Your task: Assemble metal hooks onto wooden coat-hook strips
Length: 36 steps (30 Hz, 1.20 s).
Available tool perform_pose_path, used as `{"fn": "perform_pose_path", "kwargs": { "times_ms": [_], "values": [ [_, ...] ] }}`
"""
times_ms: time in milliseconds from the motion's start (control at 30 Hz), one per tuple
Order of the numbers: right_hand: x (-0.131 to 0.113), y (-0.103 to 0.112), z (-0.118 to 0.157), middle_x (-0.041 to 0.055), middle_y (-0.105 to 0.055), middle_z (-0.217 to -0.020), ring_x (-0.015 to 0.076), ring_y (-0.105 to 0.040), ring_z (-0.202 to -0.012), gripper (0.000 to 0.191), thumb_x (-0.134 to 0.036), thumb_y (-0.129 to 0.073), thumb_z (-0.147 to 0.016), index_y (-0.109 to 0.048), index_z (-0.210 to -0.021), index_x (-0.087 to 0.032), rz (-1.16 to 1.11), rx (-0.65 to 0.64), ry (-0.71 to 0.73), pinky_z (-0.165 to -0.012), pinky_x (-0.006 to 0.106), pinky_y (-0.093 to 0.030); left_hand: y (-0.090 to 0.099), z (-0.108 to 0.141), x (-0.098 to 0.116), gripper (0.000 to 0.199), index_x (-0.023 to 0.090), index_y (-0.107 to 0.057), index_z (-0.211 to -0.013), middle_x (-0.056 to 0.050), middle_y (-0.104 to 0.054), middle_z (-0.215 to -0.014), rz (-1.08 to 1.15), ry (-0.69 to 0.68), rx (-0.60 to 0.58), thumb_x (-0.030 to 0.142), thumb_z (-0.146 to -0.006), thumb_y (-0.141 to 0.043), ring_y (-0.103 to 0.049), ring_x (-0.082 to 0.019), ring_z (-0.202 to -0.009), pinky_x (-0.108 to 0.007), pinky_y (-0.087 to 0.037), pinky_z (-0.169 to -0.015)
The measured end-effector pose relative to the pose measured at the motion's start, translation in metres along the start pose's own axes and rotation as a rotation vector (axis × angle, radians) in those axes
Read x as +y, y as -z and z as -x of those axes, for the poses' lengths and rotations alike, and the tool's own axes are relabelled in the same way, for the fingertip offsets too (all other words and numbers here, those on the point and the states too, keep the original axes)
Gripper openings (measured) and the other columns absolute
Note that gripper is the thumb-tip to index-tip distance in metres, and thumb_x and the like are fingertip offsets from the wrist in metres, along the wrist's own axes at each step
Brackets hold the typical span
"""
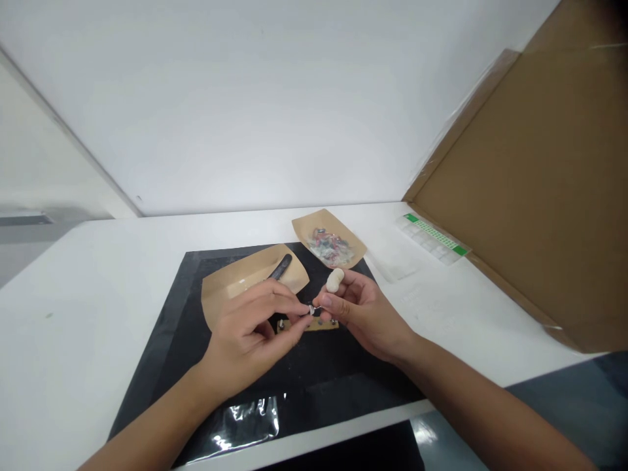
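My left hand (262, 320) pinches a small whitish-silver piece (311, 310) between thumb and fingertips. Opposite it, my right hand (360, 311) is closed, its thumb and fingers meeting at a thin metal bit (318, 307) that seems to join or touch the small piece. A cream, rounded two-lobed object (335, 280) sits at the right fingers, above the thumb; whether it is held or worn on a fingertip I cannot tell. Beneath both hands lies a tan strip (321, 325) with several small shiny pieces along it, partly hidden by the fingers.
A black mat (318, 386) covers the middle of the white table (73, 314). On it, a tan paper tray (218, 288) holds a dark-handled tool (280, 267). Behind, another paper tray (353, 245) contains small plastic bags. A clear compartment box (434, 239) lies right, by a cardboard panel (540, 183).
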State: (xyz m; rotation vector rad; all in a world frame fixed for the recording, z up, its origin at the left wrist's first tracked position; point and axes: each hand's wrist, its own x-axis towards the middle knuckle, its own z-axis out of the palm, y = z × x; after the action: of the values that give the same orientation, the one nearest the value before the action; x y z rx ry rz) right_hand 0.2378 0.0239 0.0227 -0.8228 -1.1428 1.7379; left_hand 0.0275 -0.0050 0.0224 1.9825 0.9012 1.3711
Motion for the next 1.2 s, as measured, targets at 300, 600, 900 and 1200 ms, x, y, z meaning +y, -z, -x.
{"fn": "perform_pose_path", "kwargs": {
  "times_ms": [300, 600, 900, 1200],
  "values": [
    [0.0011, 0.0026, -0.0007, -0.0012, -0.076, -0.078, 0.0097, -0.070, -0.068, 0.033, -0.037, -0.094, -0.076, -0.068, -0.084, -0.019, 0.003, -0.016, 0.005, -0.064, 0.020, -0.053, 0.0028, 0.0005, 0.0010, 0.017, 0.021, -0.078, -0.104, -0.005, -0.066, -0.093, 0.008, 0.052, -0.056, 0.010, -0.092, -0.071, -0.062, -0.007, -0.061, -0.012, -0.050, -0.039],
    [0.0005, 0.0008, -0.0006, -0.0010, -0.077, -0.079, 0.0092, -0.072, -0.067, 0.027, -0.035, -0.092, -0.079, -0.070, -0.086, -0.020, -0.027, -0.049, -0.024, -0.062, 0.018, -0.054, 0.0044, 0.0041, 0.0009, 0.015, 0.021, -0.073, -0.104, -0.006, -0.065, -0.094, -0.009, 0.085, -0.099, 0.011, -0.095, -0.066, -0.064, -0.012, -0.070, -0.014, -0.051, -0.042],
    [0.0012, 0.0011, 0.0003, -0.0009, -0.077, -0.082, 0.0116, -0.076, -0.072, 0.027, -0.037, -0.091, -0.080, -0.073, -0.089, -0.020, -0.049, -0.081, -0.072, -0.077, 0.025, -0.064, 0.0045, 0.0012, 0.0047, 0.007, 0.020, -0.069, -0.099, -0.006, -0.060, -0.096, 0.057, 0.152, -0.157, 0.016, -0.097, -0.063, -0.062, -0.011, -0.069, -0.015, -0.054, -0.042],
    [0.0020, 0.0027, 0.0006, 0.0002, -0.079, -0.086, 0.0131, -0.078, -0.081, 0.025, -0.037, -0.088, -0.084, -0.073, -0.092, -0.019, -0.042, -0.154, -0.092, -0.083, 0.026, -0.064, 0.0022, 0.0051, 0.0021, 0.012, 0.019, -0.068, -0.102, -0.007, -0.056, -0.100, 0.328, 0.358, -0.146, 0.030, -0.100, -0.064, -0.067, -0.017, -0.082, -0.015, -0.058, -0.038]
  ]
}}
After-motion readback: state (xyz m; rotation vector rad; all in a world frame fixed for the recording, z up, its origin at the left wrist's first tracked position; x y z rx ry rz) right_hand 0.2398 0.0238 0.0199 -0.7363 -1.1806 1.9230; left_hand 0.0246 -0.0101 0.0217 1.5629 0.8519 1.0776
